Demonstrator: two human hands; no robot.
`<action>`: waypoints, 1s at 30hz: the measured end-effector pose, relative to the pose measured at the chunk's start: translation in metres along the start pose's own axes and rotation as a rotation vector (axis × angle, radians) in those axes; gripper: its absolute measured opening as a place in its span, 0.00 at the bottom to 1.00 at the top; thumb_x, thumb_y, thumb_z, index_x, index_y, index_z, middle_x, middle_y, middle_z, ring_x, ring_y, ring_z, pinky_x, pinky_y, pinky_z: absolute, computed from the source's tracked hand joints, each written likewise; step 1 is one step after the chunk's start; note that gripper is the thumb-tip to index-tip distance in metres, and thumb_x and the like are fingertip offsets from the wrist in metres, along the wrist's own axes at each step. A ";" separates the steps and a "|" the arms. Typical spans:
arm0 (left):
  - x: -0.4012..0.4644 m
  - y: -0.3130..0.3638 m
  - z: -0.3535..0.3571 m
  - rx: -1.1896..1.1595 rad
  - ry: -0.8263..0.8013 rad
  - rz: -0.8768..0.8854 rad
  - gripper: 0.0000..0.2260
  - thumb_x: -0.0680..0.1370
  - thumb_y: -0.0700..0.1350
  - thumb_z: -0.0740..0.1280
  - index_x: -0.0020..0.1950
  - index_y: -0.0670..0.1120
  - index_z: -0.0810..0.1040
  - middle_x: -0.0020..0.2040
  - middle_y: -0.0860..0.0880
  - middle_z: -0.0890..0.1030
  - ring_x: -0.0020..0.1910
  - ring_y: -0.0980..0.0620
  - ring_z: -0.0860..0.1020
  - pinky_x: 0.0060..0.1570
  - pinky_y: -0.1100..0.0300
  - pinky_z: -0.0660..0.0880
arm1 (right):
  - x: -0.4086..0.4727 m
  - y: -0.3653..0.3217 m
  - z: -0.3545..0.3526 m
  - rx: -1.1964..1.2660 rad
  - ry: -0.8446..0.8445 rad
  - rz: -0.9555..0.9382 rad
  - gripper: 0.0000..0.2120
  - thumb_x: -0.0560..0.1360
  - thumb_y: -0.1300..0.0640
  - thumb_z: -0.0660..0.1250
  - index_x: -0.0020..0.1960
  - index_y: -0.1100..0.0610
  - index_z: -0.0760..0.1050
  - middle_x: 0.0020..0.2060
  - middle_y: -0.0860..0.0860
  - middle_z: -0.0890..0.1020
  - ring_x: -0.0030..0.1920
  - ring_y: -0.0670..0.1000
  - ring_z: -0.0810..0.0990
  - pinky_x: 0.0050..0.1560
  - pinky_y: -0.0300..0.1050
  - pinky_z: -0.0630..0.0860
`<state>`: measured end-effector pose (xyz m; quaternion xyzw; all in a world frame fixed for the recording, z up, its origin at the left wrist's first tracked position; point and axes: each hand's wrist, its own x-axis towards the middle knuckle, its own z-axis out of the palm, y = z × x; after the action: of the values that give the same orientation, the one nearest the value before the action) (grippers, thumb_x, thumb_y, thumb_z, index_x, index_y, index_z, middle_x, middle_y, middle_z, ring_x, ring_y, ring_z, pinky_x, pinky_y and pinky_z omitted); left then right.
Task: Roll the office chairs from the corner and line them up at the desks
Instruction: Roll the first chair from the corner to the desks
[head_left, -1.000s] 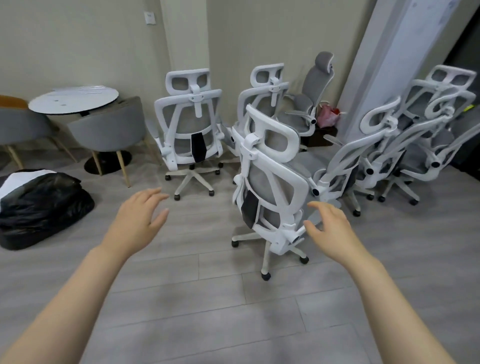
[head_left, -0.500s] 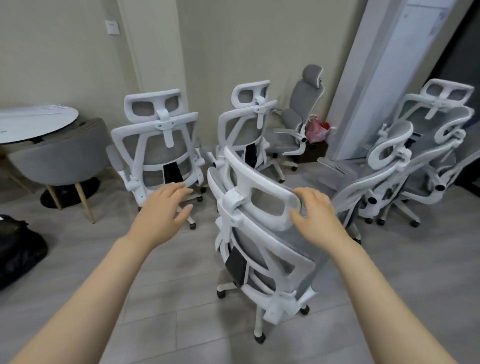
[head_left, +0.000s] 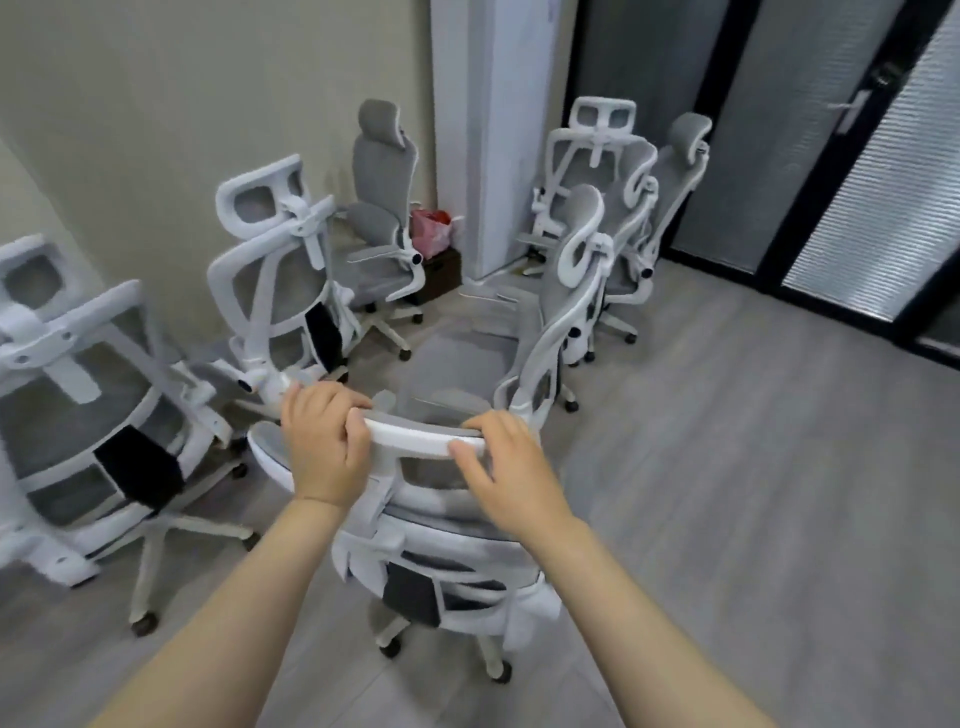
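Note:
A white-framed office chair with grey mesh (head_left: 441, 566) stands right in front of me, its back toward me. My left hand (head_left: 324, 441) is curled over the left end of its white headrest bar (head_left: 415, 439). Gripping the right end of that same bar is my right hand (head_left: 506, 473). Several more matching chairs crowd the corner: one at the far left (head_left: 88, 415), one behind it (head_left: 283, 280), a grey one against the wall (head_left: 382, 208), and others to the right (head_left: 576, 291) by the pillar.
A white pillar (head_left: 483, 130) rises at the back. A pink bag (head_left: 431, 234) sits on a dark box in the corner. Dark-framed glass doors (head_left: 831, 156) line the right side. Grey plank floor (head_left: 753, 493) stretches out to the right.
I have stepped closer and turned right. Both hands, open in the air before, have closed on the near chair's headrest; the round table and black bag have left the view.

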<state>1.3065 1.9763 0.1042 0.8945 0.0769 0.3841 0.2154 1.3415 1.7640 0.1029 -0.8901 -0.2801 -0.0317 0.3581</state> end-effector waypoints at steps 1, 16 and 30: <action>-0.001 -0.001 0.002 -0.012 0.006 0.007 0.15 0.75 0.44 0.52 0.38 0.44 0.77 0.39 0.51 0.74 0.44 0.48 0.71 0.59 0.38 0.66 | -0.002 -0.002 0.000 0.027 0.026 0.027 0.21 0.76 0.38 0.52 0.56 0.51 0.74 0.50 0.45 0.75 0.54 0.48 0.72 0.58 0.45 0.68; -0.057 0.050 0.014 -0.195 -0.040 0.405 0.17 0.75 0.48 0.54 0.46 0.44 0.81 0.44 0.47 0.78 0.50 0.47 0.72 0.63 0.46 0.61 | -0.103 0.011 -0.028 0.102 0.441 0.236 0.12 0.79 0.51 0.59 0.37 0.49 0.69 0.34 0.43 0.72 0.41 0.45 0.72 0.42 0.35 0.65; -0.084 0.181 0.073 -0.463 -0.204 0.536 0.17 0.75 0.49 0.54 0.46 0.44 0.81 0.44 0.49 0.78 0.50 0.48 0.73 0.66 0.48 0.60 | -0.191 0.077 -0.088 -0.118 0.959 0.326 0.17 0.78 0.56 0.53 0.34 0.62 0.71 0.31 0.50 0.70 0.35 0.52 0.69 0.37 0.50 0.67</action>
<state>1.2958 1.7648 0.0851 0.8441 -0.2710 0.3431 0.3102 1.2339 1.5708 0.0713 -0.8263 0.0605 -0.3960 0.3959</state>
